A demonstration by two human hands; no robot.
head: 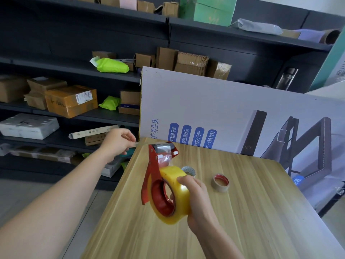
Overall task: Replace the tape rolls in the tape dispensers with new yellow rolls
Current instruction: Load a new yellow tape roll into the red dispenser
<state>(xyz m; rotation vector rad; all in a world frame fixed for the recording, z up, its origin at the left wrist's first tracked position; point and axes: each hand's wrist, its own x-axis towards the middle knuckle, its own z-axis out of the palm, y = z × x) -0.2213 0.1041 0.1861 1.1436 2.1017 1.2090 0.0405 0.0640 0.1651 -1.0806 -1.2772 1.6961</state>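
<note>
A red tape dispenser (pixel 155 165) carries a yellow tape roll (pixel 175 195) on its red hub and is held above the wooden table (pixel 242 212). My right hand (pixel 197 200) grips the yellow roll from the right side. My left hand (pixel 117 141), out past the table's left edge, pinches the free end of the tape strip (pixel 141 144), which stretches from the dispenser's front roller. Two used rolls lie on the table: a nearly spent roll with a red core (pixel 220 182) and a pale roll (pixel 189 171) partly hidden behind the yellow one.
A large printed white board (pixel 233 113) leans upright against the table's far edge. Dark shelves (pixel 74 71) with cardboard boxes, green bags and parcels fill the left and back. Grey floor lies to the left of the table.
</note>
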